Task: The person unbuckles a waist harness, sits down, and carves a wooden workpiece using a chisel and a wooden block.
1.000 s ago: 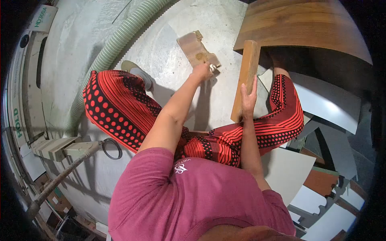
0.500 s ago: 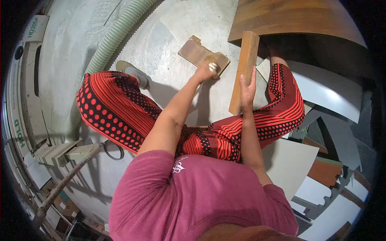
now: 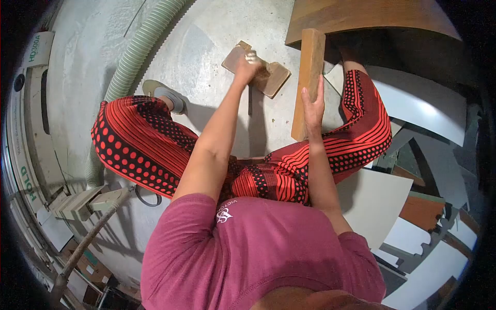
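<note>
My left hand (image 3: 246,68) is closed around something small and whitish that I cannot make out. It is over the left part of a flat brown wooden piece (image 3: 275,80) with a notched edge and a lighter patch, lying on the floor. To the right, my right hand (image 3: 313,107) grips the lower part of a long wooden block (image 3: 309,64), thumb on its face and fingers along its right edge. The block slants slightly, top to the right, between my legs.
A ribbed hose (image 3: 137,54) curves across the floor at the upper left. A curved wooden panel (image 3: 369,15) stands at the upper right. Pale sheets (image 3: 374,199) and grey and brown offcuts (image 3: 421,209) lie at right. A pole (image 3: 90,237) and machine rail are at left.
My left hand has moved from the right part of the flat wooden piece to its left part. My right hand still holds the block. The whole view has shifted slightly.
</note>
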